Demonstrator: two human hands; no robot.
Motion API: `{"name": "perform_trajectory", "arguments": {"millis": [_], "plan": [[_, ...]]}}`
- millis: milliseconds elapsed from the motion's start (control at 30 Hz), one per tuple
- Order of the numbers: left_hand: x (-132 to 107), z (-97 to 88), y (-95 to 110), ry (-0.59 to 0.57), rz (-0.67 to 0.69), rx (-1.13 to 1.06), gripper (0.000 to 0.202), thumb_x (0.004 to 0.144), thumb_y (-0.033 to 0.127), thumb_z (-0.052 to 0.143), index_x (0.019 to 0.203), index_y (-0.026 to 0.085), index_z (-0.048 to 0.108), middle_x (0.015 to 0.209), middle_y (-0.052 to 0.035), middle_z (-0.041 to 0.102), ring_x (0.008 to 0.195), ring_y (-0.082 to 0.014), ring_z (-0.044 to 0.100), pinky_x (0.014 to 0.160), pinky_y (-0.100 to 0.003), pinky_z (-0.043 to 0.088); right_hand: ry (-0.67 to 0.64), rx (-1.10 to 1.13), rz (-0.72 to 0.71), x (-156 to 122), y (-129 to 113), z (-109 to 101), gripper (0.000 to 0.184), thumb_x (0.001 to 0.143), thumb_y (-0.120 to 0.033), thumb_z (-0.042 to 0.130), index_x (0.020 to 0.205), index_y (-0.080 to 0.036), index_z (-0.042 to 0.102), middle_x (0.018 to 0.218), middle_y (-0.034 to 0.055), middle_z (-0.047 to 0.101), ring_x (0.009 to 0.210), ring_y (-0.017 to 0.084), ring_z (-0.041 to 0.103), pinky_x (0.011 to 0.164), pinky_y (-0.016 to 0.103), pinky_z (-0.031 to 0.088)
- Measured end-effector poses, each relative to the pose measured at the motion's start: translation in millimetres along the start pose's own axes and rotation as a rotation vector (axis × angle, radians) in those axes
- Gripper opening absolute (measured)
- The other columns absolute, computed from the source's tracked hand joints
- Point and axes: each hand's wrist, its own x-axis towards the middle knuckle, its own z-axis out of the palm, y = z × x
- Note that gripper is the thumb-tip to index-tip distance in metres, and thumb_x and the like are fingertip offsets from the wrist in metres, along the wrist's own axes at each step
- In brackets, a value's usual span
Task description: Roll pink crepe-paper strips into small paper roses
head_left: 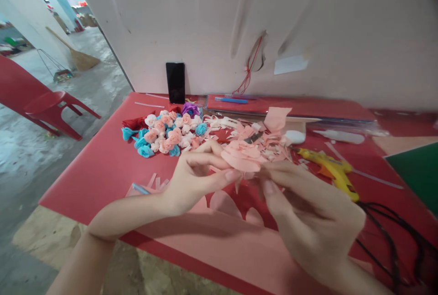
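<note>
A pink paper flower (241, 154) with layered petals is held up over the table between both hands. My left hand (201, 174) is closed on its left side, the thumb pressed below the petals. My right hand (304, 208) pinches at the flower's lower right side, where fingertips and paper overlap. Pink paper strips hang under the flower. Below the hands lies a pink paper sheet (219, 235) with cut petal shapes (224, 204) at its upper edge. Behind the flower spreads a heap of pink paper scraps (273, 144).
Finished paper flowers (166, 133) in pink, blue, white and purple sit at the back left. A phone (175, 83) leans on the wall. The yellow glue gun (330, 172) lies right, its black cable (390, 235) trailing forward. A red chair (51, 99) stands left.
</note>
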Motion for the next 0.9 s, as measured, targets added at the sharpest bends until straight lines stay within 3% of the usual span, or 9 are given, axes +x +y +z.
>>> {"name": "perform_trajectory", "arguments": {"millis": [233, 400, 733, 900], "plan": [[0.5, 1.3, 2.7, 0.005, -0.022, -0.007, 0.011, 0.066, 0.029, 0.076, 0.059, 0.021, 0.073, 0.06, 0.0004, 0.053, 0.062, -0.0096, 0.051, 0.061, -0.024, 0.047, -0.019, 0.014, 0.015, -0.9, -0.2, -3.1, 0.018, 0.076, -0.005, 0.057, 0.079, -0.023, 0.057, 0.071, 0.0004, 0.061, 0.052, 0.01, 0.056, 0.043, 0.022, 0.047], [0.8, 3.7, 3.7, 0.032, -0.041, -0.01, 0.017, 0.062, 0.033, 0.079, 0.055, 0.019, 0.071, 0.058, -0.0001, 0.054, 0.059, -0.0095, 0.05, 0.055, -0.024, 0.044, -0.002, 0.003, 0.008, -0.4, 0.4, -2.2, 0.018, 0.075, -0.005, 0.057, 0.075, -0.022, 0.055, 0.068, -0.0009, 0.059, 0.052, 0.01, 0.054, 0.045, 0.024, 0.048], [-0.2, 2.9, 2.3, -0.022, -0.036, -0.034, 0.011, 0.067, 0.03, 0.076, 0.061, 0.021, 0.073, 0.063, 0.0001, 0.056, 0.06, -0.0097, 0.053, 0.061, -0.026, 0.049, 0.044, -0.031, 0.031, -3.1, -2.5, -0.8, 0.021, 0.074, -0.001, 0.056, 0.075, -0.023, 0.055, 0.066, -0.0014, 0.056, 0.056, 0.01, 0.054, 0.045, 0.022, 0.044], [0.5, 3.2, 3.6, 0.011, -0.023, -0.017, 0.014, 0.066, 0.031, 0.077, 0.058, 0.021, 0.072, 0.058, 0.0016, 0.052, 0.059, -0.0093, 0.051, 0.062, -0.026, 0.049, 0.082, -0.096, 0.041, -0.3, 6.2, -5.7, 0.019, 0.074, -0.003, 0.06, 0.078, -0.022, 0.059, 0.07, -0.0007, 0.061, 0.055, 0.01, 0.053, 0.046, 0.024, 0.043]]}}
